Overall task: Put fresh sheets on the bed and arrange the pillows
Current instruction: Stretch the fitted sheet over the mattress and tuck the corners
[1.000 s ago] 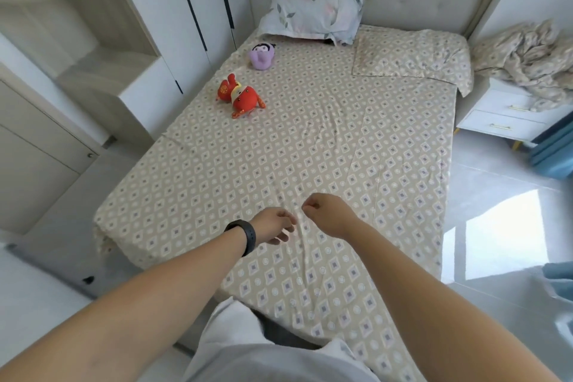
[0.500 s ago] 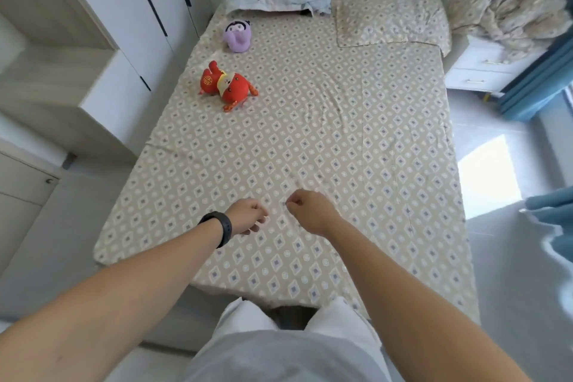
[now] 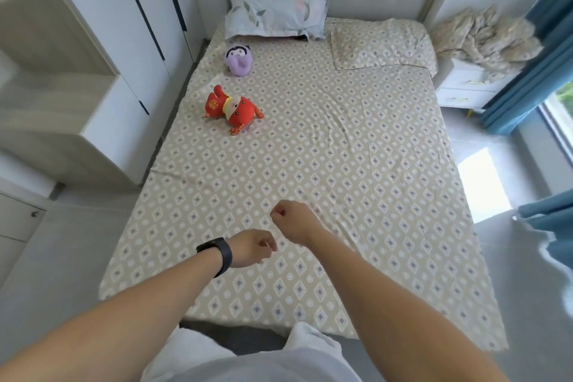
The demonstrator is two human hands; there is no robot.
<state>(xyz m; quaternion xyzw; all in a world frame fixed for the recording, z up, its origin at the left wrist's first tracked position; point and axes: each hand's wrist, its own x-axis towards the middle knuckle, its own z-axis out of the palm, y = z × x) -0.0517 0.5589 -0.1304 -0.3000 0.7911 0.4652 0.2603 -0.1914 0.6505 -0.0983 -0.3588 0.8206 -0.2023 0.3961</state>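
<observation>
patterned beige sheet (image 3: pixel 310 164) spread flat; floral pillow (image 3: pixel 276 6), matching pillow (image 3: pixel 381 43) at headboard.

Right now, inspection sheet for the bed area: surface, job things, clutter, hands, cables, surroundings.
Surface: patterned sheet spread over the bed, faint creases mid-bed.
Job's things: floral pillow against the headboard; matching pillow flat at its right.
Clutter: red plush toy, purple plush toy on the sheet.
Hands: left hand and right hand curled over the sheet; grip unclear.
Cables: nothing seen.
Surroundings: crumpled bedding on the nightstand; wardrobe at left.
</observation>
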